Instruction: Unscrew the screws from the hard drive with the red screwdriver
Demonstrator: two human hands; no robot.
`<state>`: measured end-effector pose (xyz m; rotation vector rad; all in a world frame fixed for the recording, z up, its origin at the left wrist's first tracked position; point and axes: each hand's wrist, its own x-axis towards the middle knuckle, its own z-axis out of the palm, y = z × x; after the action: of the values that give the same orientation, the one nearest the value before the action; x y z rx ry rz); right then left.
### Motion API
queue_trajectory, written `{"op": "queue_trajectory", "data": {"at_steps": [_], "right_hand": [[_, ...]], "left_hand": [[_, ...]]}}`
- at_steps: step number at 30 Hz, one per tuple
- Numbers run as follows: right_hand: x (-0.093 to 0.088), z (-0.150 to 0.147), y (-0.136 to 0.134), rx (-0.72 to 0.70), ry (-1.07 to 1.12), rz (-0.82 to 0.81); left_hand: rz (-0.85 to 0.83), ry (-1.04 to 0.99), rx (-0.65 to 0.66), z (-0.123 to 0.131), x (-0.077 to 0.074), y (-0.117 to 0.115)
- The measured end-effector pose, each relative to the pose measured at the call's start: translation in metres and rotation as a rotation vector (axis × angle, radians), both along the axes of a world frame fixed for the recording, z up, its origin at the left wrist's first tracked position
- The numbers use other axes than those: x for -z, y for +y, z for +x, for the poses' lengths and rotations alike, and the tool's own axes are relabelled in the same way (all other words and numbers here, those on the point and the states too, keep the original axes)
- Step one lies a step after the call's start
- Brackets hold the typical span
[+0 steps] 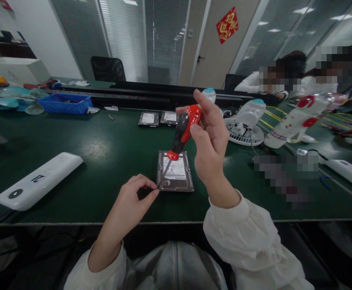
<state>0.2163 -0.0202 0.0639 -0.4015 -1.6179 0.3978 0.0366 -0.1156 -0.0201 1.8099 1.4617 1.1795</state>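
Observation:
A hard drive [180, 184] lies label up on the green table in front of me. My right hand [210, 141] grips the red and black handle of a screwdriver [183, 129], its fingers around the upper end. The shaft slants down to the drive's near left corner. At that corner, thumb and forefinger of my left hand [136, 195] are pinched together around the screwdriver's tip. Whatever small thing may sit between those fingertips is hidden. Two more hard drives, one on the left [148, 118] and one on the right [168, 117], lie farther back.
A white numbered device [40, 181] lies at the left, with a blue tray [65, 104] behind it. Right of my hand are a white fan [245, 127] and a white, red-dotted object [293, 121]. Other people [272, 76] sit at the right. The table's front edge [176, 222] runs before me.

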Motion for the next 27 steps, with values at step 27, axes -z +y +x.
{"op": "queue_trajectory", "data": {"at_steps": [27], "right_hand": [[-0.0042, -0.0038, -0.0032, 0.069, -0.108, -0.044]], "left_hand": [[-0.014, 0.001, 0.002, -0.0009, 0.0007, -0.0001]]}}
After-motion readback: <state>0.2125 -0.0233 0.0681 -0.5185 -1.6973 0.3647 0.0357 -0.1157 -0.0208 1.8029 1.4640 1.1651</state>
